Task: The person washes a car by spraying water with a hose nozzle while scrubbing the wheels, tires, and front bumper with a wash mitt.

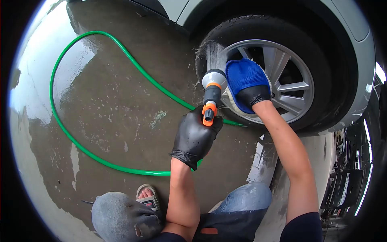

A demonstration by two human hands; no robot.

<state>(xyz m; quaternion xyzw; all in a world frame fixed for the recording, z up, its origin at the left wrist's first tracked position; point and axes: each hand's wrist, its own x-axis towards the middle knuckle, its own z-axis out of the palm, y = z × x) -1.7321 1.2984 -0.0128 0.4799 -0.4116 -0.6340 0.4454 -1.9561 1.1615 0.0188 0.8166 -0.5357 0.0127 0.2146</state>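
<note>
My left hand [195,135], in a black glove, is closed round a hose spray nozzle [212,94] with grey and orange parts. Water fans out of the nozzle's head onto the left side of the black tire [258,30]. A blue mesh wash mitt [246,74] with a pale fluffy underside covers my right hand [254,97], also gloved in black. Its fingers are hidden inside the mitt, which lies against the left part of the silver alloy wheel [296,86]. The nozzle's head is close beside the mitt.
A green hose [86,151] loops over the wet floor [117,97] on the left. The light-coloured car body [350,18] arches over the wheel. My bent knees [117,213] and a sandalled foot [148,195] are at the bottom. Dark equipment [344,187] stands at far right.
</note>
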